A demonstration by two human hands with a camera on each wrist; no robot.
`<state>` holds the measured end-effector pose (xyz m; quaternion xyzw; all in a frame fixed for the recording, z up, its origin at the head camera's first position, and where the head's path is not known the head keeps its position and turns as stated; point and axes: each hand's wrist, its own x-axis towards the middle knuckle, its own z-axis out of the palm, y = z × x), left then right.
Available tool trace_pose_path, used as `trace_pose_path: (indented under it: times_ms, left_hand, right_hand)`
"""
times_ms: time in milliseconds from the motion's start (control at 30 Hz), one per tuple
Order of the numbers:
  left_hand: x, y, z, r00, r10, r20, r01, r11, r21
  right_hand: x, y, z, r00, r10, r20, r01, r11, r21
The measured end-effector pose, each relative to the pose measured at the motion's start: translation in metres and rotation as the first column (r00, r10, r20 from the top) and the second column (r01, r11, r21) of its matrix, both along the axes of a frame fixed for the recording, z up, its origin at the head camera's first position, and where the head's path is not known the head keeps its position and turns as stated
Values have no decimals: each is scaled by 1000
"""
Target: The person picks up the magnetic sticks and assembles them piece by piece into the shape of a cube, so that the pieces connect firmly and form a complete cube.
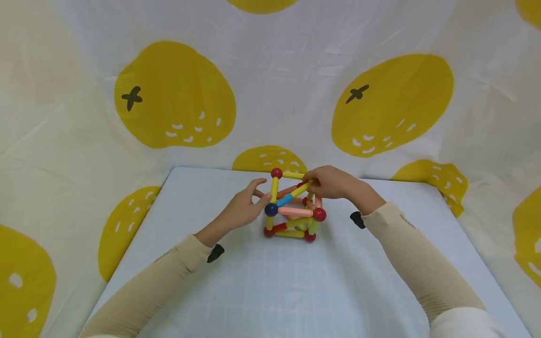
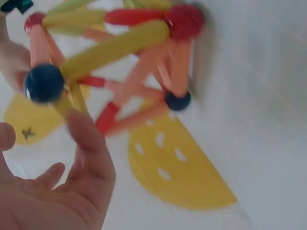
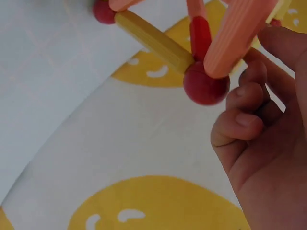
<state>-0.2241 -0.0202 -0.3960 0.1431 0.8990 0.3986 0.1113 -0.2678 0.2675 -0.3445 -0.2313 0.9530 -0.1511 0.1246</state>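
A box-shaped frame of coloured building rods and balls stands on the table, with a blue ball (image 1: 271,209) at its upper near left corner and a red ball (image 1: 319,214) at the upper near right. From the blue ball a diagonal rod (image 1: 296,191), part blue and part yellow, slants up to the right. My right hand (image 1: 329,182) pinches its far yellow end; the fingertips are partly hidden. My left hand (image 1: 245,204) is at the left side, its fingers spread. In the left wrist view one fingertip (image 2: 84,129) touches a yellow rod right by the blue ball (image 2: 44,83).
The white table (image 1: 270,286) extends toward me and to both sides of the frame. Right behind the frame hangs a white cloth (image 1: 283,94) printed with large yellow fruits, which also runs down both sides of the table.
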Motion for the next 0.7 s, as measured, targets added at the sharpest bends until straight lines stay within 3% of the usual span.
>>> trace_pose_path:
  times_ms: [67, 133, 267, 333, 533, 633, 700]
  left_hand:
    - [-2, -16, 1, 995, 31, -94, -39, 995, -91]
    - [-4, -34, 1, 982, 41, -185, -79, 975, -206]
    - [-9, -67, 0, 953, 4, -302, -140, 892, -430]
    - [-11, -76, -3, 946, -21, -324, -155, 848, -507]
    - [0, -93, -24, 942, -85, -323, -147, 763, -629]
    - [3, -95, -29, 933, -107, -343, -152, 747, -647]
    - [5, -95, -30, 927, -112, -358, -157, 750, -642]
  right_hand:
    - [7, 12, -1, 994, -48, -103, 48, 999, -6]
    - [16, 28, -3, 965, -139, -223, 140, 990, -11]
    - [35, 65, -21, 873, -317, -370, 328, 944, -32]
    - [44, 82, -34, 853, -343, -394, 373, 928, -1]
    - [78, 112, -78, 856, -350, -380, 419, 900, 116]
    - [87, 118, -87, 850, -348, -396, 426, 896, 127]
    - [89, 119, -90, 848, -343, -404, 426, 895, 132]
